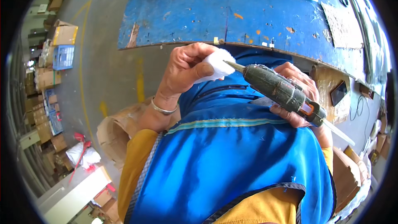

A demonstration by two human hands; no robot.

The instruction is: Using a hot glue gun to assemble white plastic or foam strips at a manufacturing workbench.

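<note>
Head view, looking down a person's chest in a blue apron over yellow sleeves. The left hand (186,68) is raised in front of the body, its fingers (198,71) curled shut around a small white wad of soft fibre padding (217,63), pinched between thumb and forefingers. The right hand (296,95) is wrapped closed around the grip of a dark, grimy hot glue gun with an orange trigger (275,89), whose metal nozzle tip touches the wad's right edge.

The wad looks very light, soft and squashy, so it should compress under any squeeze; a hold at its edge, away from the nozzle, seems safest. The gun looks rigid and moderately heavy, best held by the grip, since the nozzle is likely hot. A clear glue stick juts from its rear.

Above the hands lies a scuffed blue-painted bench (232,16) with white sheet material along its far edge.

Much of the wad is hidden inside the left hand, and the right fingers are mostly concealed behind the gun. Whether glue is flowing cannot be made out. The fisheye rim bends and blurs cardboard boxes (47,79) on the floor at left.
</note>
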